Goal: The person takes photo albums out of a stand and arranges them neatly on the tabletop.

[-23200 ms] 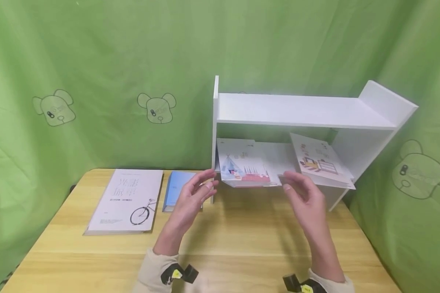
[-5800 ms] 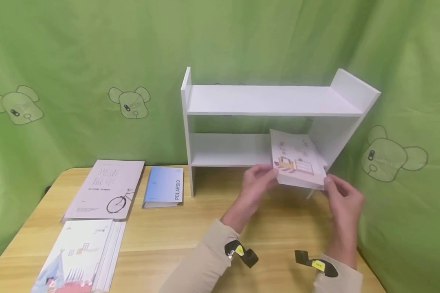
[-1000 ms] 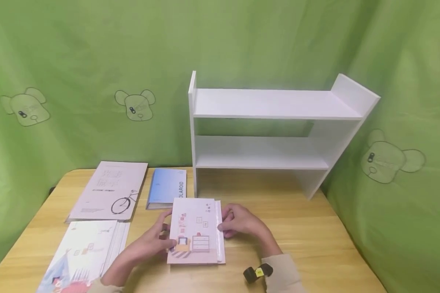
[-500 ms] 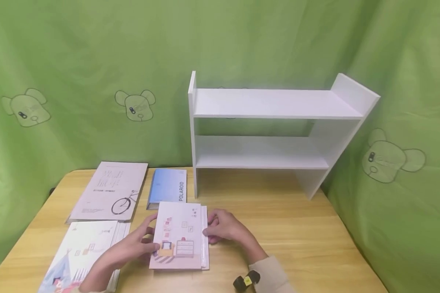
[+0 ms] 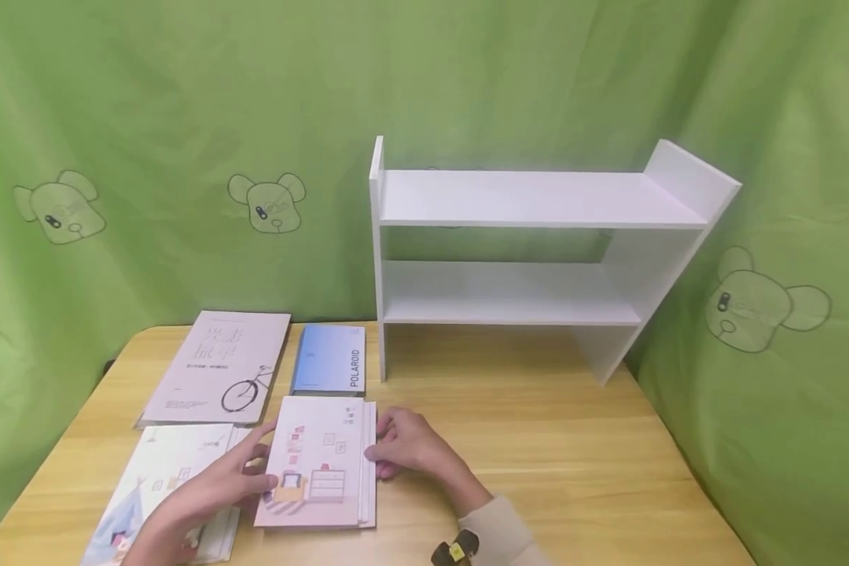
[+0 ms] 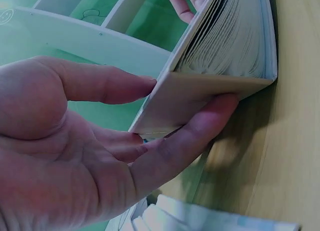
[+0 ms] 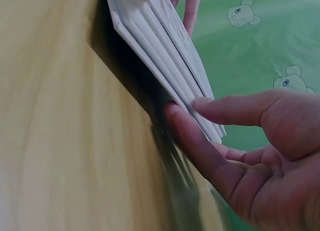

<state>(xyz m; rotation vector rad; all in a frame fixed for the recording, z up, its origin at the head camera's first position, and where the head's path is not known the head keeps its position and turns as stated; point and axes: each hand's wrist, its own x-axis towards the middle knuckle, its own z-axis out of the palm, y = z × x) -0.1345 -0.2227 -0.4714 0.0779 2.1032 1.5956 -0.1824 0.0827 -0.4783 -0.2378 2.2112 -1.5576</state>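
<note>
Both hands hold a photo album (image 5: 318,460) with a pale pink cover showing a drawn armchair and dresser. My left hand (image 5: 215,487) grips its left side, thumb at the front cover's edge and a finger against the spine (image 6: 175,98) in the left wrist view. My right hand (image 5: 410,444) pinches the opposite side, thumb on the page edges and index finger under the back cover, as the right wrist view shows. A shadow lies on the wood beneath the album (image 7: 165,56). Partly behind my left arm is a white album (image 5: 137,487) with a tent picture.
At the back left lies a large pale album (image 5: 212,377) with a bicycle drawing. Beside it is a small blue POLAROID album (image 5: 331,358). A white two-tier shelf (image 5: 509,295) stands at the right on the wooden table (image 5: 559,464), before a green curtain (image 5: 170,102).
Earlier, the tent album and then the armchair album left the shelf; the tent album now lies at front left. Over the last second, both hands have carried the armchair album leftward and slightly nearer.
</note>
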